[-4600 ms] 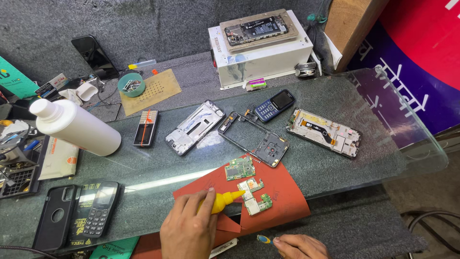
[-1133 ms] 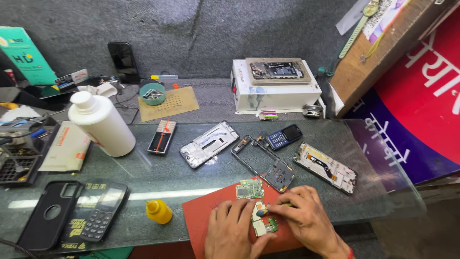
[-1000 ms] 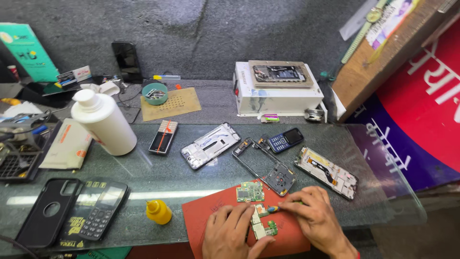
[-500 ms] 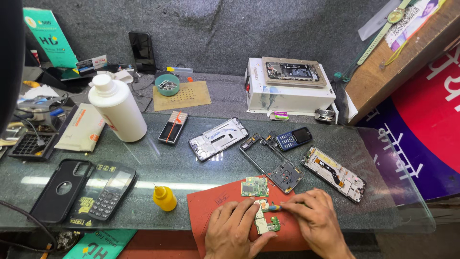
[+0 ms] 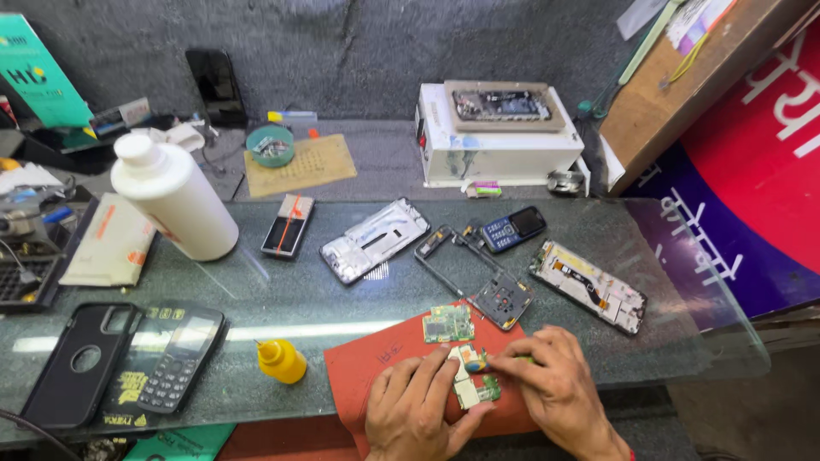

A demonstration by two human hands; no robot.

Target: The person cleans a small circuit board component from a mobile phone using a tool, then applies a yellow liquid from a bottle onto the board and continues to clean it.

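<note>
Two hands work one board (image 5: 475,389) on your red mat (image 5: 376,384) at the glass counter's (image 5: 342,299) near edge: your left hand (image 5: 418,410) lies flat, fingers pressing it, while your right hand (image 5: 551,384) pinches a small tool (image 5: 475,363) against it, a second board (image 5: 448,324) just beyond.

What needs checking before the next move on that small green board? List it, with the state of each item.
1. Small circuit board lies on the red mat: ok.
2. Left hand steadies the board with its fingertips: ok.
3. Right hand pinches a small tool with an orange and blue handle at the board's top edge: ok; its tip cannot be seen.
4. Second green board lies apart from the hands, at the mat's upper edge: ok.
5. Yellow dropper bottle stands upright on the glass, left of the mat: ok.
6. Whether the bottle is capped: cannot tell.
</note>
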